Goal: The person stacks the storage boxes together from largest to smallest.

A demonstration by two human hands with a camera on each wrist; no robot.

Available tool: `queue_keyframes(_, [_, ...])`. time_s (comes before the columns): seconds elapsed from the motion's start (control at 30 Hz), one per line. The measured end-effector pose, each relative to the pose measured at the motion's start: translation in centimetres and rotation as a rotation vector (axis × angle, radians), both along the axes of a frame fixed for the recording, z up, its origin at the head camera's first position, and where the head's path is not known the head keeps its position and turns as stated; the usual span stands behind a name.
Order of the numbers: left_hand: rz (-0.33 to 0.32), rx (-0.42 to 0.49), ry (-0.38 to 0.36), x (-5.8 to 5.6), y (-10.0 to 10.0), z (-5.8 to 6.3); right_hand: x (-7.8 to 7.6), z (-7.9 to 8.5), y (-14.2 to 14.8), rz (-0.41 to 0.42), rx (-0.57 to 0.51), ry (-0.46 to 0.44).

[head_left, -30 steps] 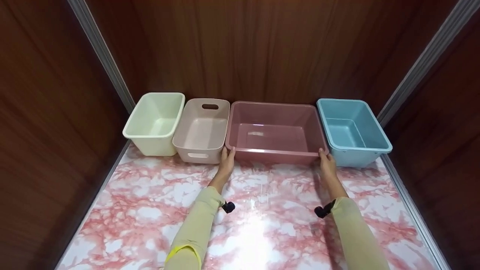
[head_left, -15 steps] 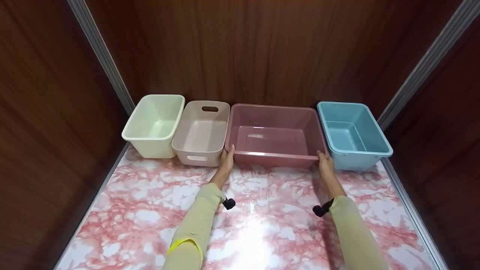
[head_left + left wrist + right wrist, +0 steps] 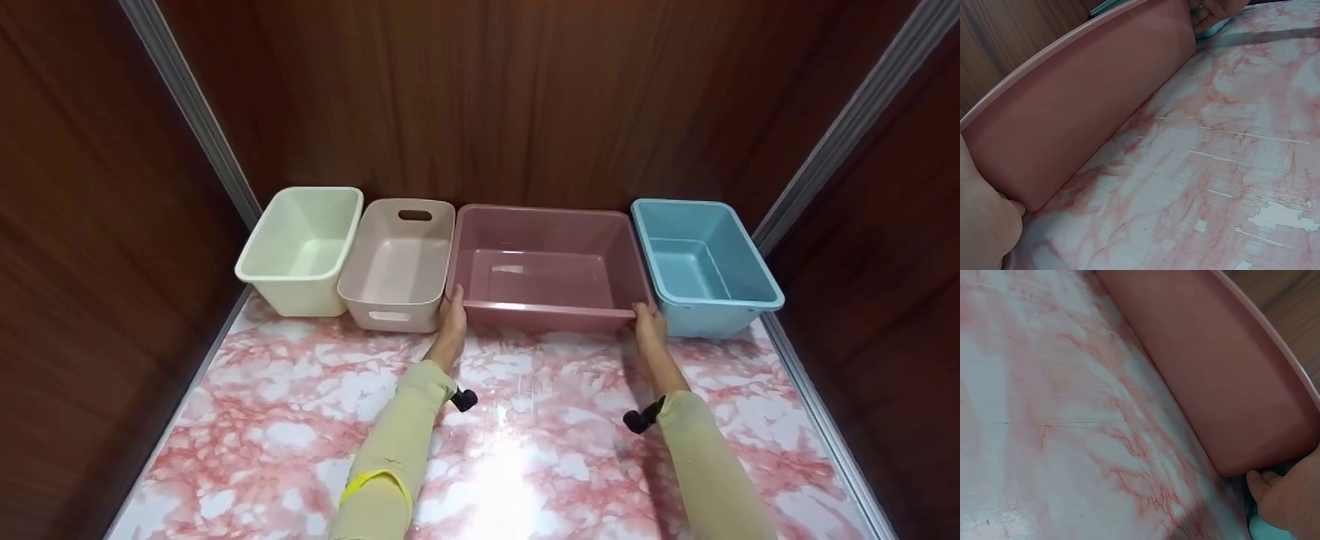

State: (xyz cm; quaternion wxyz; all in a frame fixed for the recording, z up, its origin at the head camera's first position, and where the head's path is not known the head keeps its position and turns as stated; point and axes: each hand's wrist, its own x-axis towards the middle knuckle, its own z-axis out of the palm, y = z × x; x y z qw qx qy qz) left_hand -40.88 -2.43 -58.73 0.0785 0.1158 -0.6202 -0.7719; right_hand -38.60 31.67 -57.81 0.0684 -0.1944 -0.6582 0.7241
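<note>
A wide dusky-pink plastic basin [image 3: 551,276] stands in a row of bins against the wooden back wall. At its front left corner my left hand [image 3: 451,330] grips it, thumb up at the rim and fingers around the side. My right hand [image 3: 651,334] holds the front right corner the same way, close to the light blue bin [image 3: 716,319]. Both wrist views show the basin's front wall, its lower edge along the marbled surface, and fingers curled at the lower corners. The rest of the fingers are hidden behind the basin's sides.
Left of the basin stand a beige bin [image 3: 397,270] with handle slots and a cream bin [image 3: 296,292]. Wooden panels [image 3: 480,97] close in the back and both sides, with metal strips at the corners. The red-and-white marbled surface [image 3: 300,420] stretches in front.
The head view shifts slightly. My right thumb has slid a little left along the rim. Both hands keep hold of the basin, and the row of bins keeps its order.
</note>
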Motion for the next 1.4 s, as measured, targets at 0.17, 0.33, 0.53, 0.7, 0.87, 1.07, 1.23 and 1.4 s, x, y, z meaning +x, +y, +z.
queue_keyframes(0.17, [0.0, -0.041, 0.041, 0.7, 0.1, -0.4, 0.4, -0.3, 0.2, -0.033, 0.062, -0.037])
queue_keyframes(0.33, [-0.023, -0.039, 0.048, 1.8, 0.0, -0.1, 1.0, -0.3, 0.2, -0.02, 0.094, -0.036])
queue_keyframes(0.53, [-0.002, -0.055, 0.034, 2.7, -0.2, 0.0, 2.2, -0.2, 0.1, 0.039, 0.057, 0.036])
queue_keyframes(0.7, [0.002, -0.064, 0.02, 3.4, -0.3, -0.6, 3.6, 0.1, -0.1, 0.042, 0.088, 0.005])
queue_keyframes(0.87, [-0.015, -0.068, 0.005, 4.7, -0.4, -0.5, 4.8, 0.4, -0.1, 0.03, 0.079, -0.001])
queue_keyframes(1.07, [-0.018, -0.053, 0.032, 6.4, -0.4, 0.0, 6.3, 0.7, -0.2, 0.028, 0.107, 0.031])
queue_keyframes(1.23, [-0.016, -0.049, 0.027, 7.9, -0.4, 0.1, 7.4, 0.8, -0.3, 0.015, 0.114, 0.014])
queue_keyframes(1.4, [-0.026, -0.027, 0.011, 9.4, -0.3, 0.4, 8.7, 1.1, -0.3, 0.006, 0.078, -0.001])
